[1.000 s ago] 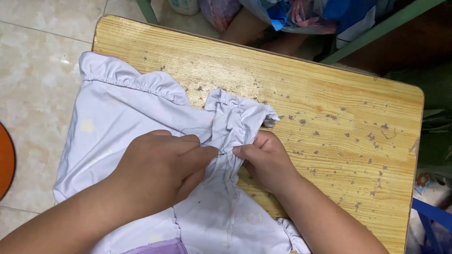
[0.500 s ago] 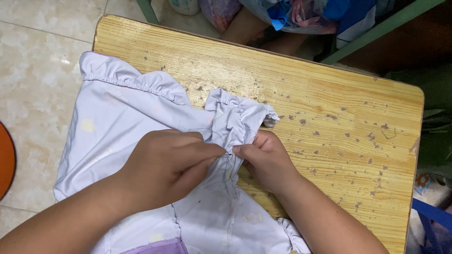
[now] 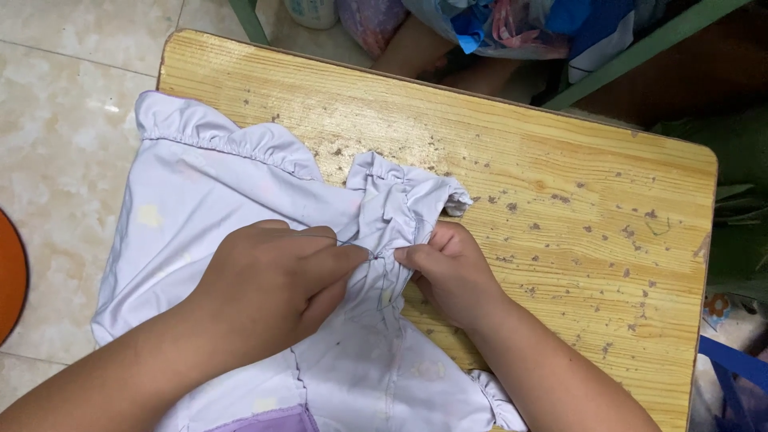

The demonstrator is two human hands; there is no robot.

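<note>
While pinched between left hand [image 3: 276, 280] and right hand [image 3: 448, 268], pale lilac garment [image 3: 208, 200] (ruffled, on wooden table [image 3: 560, 208]): seam-gathering step under way; next needs steady fingertip grip.

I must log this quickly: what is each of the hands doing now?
Left hand: closed, pinching the pale lilac garment.
Right hand: closed, pinching the same garment's gathered fold.
</note>
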